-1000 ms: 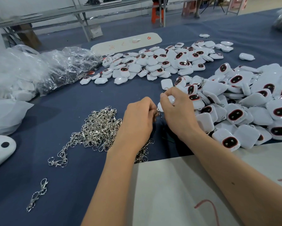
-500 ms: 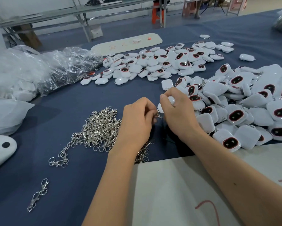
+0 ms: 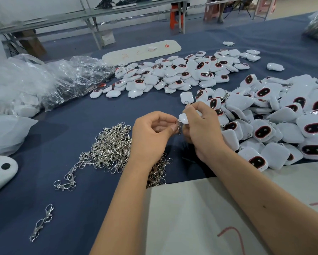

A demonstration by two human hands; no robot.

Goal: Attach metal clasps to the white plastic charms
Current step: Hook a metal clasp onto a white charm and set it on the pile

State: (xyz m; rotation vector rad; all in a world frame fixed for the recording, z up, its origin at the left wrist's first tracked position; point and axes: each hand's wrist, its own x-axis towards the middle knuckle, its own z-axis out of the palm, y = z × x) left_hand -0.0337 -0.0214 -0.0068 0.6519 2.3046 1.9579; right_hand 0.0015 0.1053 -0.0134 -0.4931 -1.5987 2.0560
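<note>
My right hand (image 3: 200, 129) has its fingers curled round one white charm (image 3: 184, 118), gripping it just above the blue cloth (image 3: 99, 111), its lower edge turned toward my other hand. My left hand (image 3: 150, 133) is curled in tight, thumb and forefinger pinching a small metal clasp (image 3: 179, 126) right at that edge of the charm; clasp and charm meet between my two hands, though the join itself is too small to make out.

Below my left wrist lies the heap of clasps (image 3: 110, 144), spilling toward me in a thin trail, and my forearm crosses over its right side. Two linked clasps (image 3: 42, 221) lie apart from it, near the close-left part of the cloth.

Right of my right hand, the big pile of charms (image 3: 283, 122) crowds in close, its nearest pieces just beside my wrist. A second spread of charms (image 3: 182, 72) sits farther back, with a band of bare cloth between it and my hands. That open strip runs left toward the crumpled clear plastic bags (image 3: 49, 80).

A pale sheet (image 3: 191, 218) with red marks lies under my forearms, its edge cutting across just behind the clasp heap. At the far left edge a white piece with dark dots (image 3: 0, 170) pokes in.
</note>
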